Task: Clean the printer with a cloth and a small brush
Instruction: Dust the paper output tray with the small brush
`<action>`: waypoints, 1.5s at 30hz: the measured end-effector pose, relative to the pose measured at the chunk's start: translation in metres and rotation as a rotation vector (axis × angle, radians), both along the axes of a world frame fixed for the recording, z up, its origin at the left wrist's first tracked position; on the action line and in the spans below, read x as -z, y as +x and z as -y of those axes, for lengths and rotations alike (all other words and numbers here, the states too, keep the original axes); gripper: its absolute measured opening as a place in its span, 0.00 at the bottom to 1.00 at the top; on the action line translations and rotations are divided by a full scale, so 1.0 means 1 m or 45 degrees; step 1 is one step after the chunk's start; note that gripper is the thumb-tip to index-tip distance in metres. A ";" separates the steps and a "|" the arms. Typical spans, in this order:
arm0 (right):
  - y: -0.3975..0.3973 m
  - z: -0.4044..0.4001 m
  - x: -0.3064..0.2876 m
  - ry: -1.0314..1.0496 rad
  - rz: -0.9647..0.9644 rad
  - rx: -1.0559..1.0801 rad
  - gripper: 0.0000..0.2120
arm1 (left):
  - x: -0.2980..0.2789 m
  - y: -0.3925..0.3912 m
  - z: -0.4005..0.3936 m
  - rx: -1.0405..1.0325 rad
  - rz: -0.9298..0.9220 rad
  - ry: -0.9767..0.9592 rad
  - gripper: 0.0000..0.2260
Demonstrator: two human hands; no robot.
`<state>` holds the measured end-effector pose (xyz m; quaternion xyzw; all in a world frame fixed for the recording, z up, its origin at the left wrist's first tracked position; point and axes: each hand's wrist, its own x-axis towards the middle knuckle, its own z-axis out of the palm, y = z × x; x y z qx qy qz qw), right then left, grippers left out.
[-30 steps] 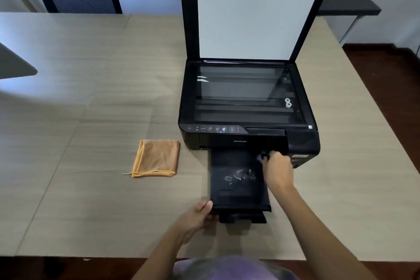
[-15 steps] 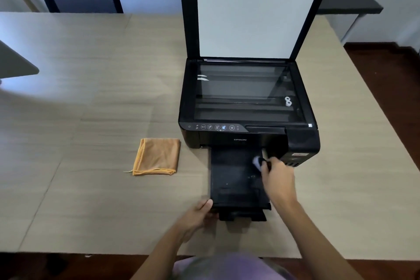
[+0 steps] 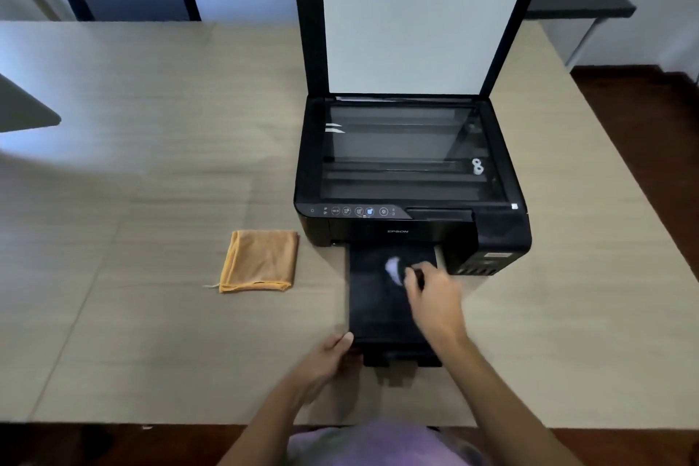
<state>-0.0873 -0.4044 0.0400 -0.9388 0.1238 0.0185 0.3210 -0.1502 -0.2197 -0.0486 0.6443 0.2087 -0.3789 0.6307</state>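
Down on the pulled-out output tray [image 3: 378, 299], my right hand [image 3: 435, 299] has slid the small brush [image 3: 394, 270] away from the tray's right-hand corner by the printer's mouth and out toward the middle, so the pale bristles now sit blurred over the upper centre of the black surface — mid-sweep, I'd say. My fingers are closed in a pinch around the dark handle, though the blur keeps me from telling exactly how they lie on it. My left hand [image 3: 329, 356] has not shifted: it stays curled against the tray's near left corner, thumb on the edge, bracing it. The pale specks that showed on the tray a moment ago no longer catch the light — brushed off, or merely a changed glare, I cannot be sure. The printer [image 3: 412, 223] stands on the table [image 3: 151, 170] with its scanner lid [image 3: 423, 19] up, and the orange cloth [image 3: 261, 261] lies folded and untouched to its left, so the wiping is probably yet to come.
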 end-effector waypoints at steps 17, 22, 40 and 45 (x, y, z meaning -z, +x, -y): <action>0.026 0.015 0.006 -0.068 0.122 0.059 0.07 | -0.005 -0.001 -0.001 -0.031 -0.058 -0.053 0.11; 0.050 -0.012 0.026 -0.305 -0.213 -0.137 0.13 | -0.005 -0.001 -0.002 -0.080 -0.076 -0.072 0.12; 0.022 -0.038 0.019 -0.421 -0.331 -0.945 0.11 | -0.003 0.001 -0.004 -0.026 -0.039 -0.050 0.11; 0.065 -0.041 0.027 -0.425 -0.155 -0.557 0.11 | -0.002 -0.002 -0.006 -0.012 -0.063 -0.041 0.15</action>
